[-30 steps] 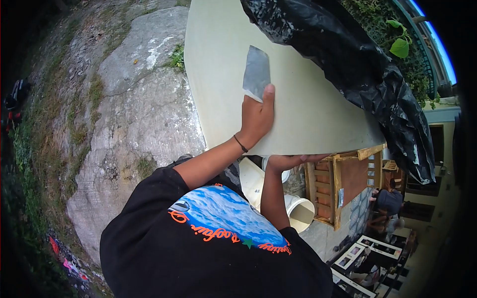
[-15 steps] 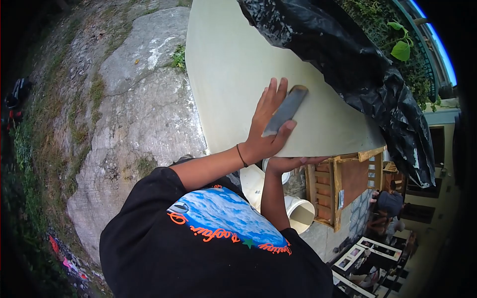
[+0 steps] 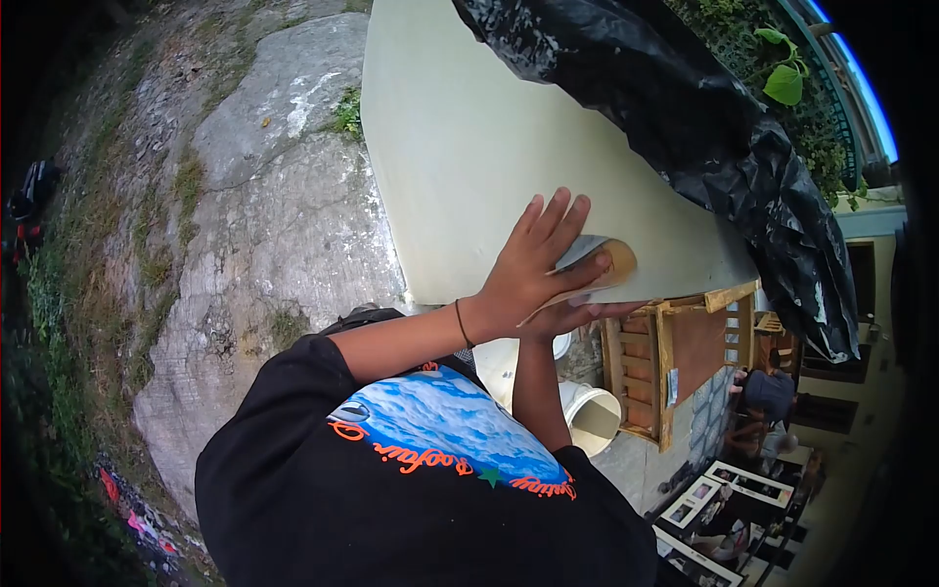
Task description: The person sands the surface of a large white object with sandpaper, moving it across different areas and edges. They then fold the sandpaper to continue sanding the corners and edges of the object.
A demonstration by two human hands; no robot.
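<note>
At 12 o'clock is your cream panel (image 3: 440,137). At its lower edge, your right hand (image 3: 565,319); its grip I cannot tell. Your left hand (image 3: 528,272), fingers wide, holds by the thumb the curled sandpaper (image 3: 623,260) at the panel's 5 o'clock; better flatten it, I judge, and press evenly. Orange shirt lettering (image 3: 423,458) seems to read "Ragfair".

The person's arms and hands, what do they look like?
Both arms come out of short black sleeves. A thin, dark bracelet circles the left wrist; I see none on the right. The left hand and right hand wear no gloves.
</note>
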